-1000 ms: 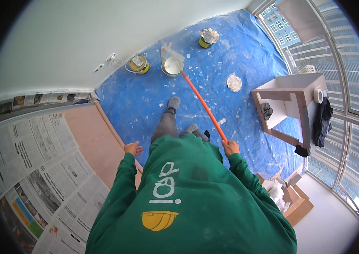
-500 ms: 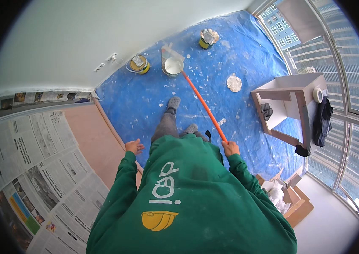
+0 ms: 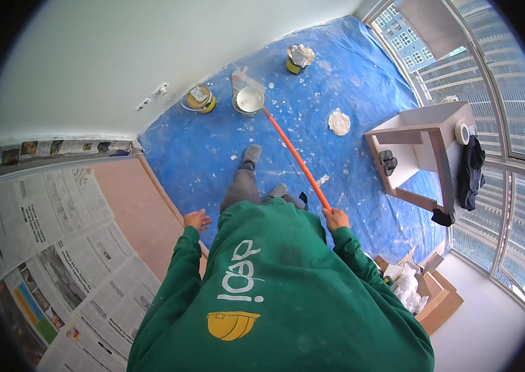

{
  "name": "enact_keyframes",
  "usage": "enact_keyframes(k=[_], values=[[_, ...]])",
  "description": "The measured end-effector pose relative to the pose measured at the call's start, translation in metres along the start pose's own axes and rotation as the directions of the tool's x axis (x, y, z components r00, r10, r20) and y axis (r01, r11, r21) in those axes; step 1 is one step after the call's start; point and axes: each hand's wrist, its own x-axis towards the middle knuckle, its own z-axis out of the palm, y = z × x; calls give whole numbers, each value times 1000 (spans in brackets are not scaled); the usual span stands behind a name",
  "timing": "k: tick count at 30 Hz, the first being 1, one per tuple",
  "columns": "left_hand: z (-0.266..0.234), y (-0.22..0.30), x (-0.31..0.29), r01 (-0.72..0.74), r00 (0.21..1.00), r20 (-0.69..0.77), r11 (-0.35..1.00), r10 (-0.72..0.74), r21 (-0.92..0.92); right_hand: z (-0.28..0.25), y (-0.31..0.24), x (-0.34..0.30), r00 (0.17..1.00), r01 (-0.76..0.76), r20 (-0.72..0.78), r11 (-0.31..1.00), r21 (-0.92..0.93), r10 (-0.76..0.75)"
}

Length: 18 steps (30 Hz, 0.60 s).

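Note:
My right hand (image 3: 336,219) is wrapped round the near end of a long orange pole (image 3: 296,158). The pole slants away to the far left, and its far end meets the rim of a bucket (image 3: 249,99) with white paint inside. Whatever is fixed to that far end cannot be made out. At my left side, my left hand (image 3: 197,220) hangs free with its fingers apart, near the edge of a pinkish board (image 3: 141,211).
Blue plastic sheeting (image 3: 188,149) covers the floor. Two paint cans, one by the wall (image 3: 199,99) and one farther off (image 3: 297,60), stand near the bucket. A crumpled foil disc (image 3: 339,122), wooden shelf unit (image 3: 420,133) and cardboard box (image 3: 439,297) lie to the right; newspapers (image 3: 45,235) left.
The view has shifted slightly, so the floor things sit a little lower and farther left. My right hand keeps its grip on the pole; my left hand stays open.

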Motion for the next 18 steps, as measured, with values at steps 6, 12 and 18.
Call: enact_keyframes(k=[6, 12, 18], values=[[12, 7, -9, 10, 1000, 12, 1000, -10, 18, 31, 2, 32, 1000, -5, -12, 1000, -6, 5], [8, 11, -11, -31, 999, 13, 999, 31, 13, -2, -8, -11, 1000, -18, 16, 1000, 11, 18], [21, 10, -13, -6, 1000, -22, 1000, 7, 22, 15, -11, 13, 1000, 18, -19, 999, -31, -18]])
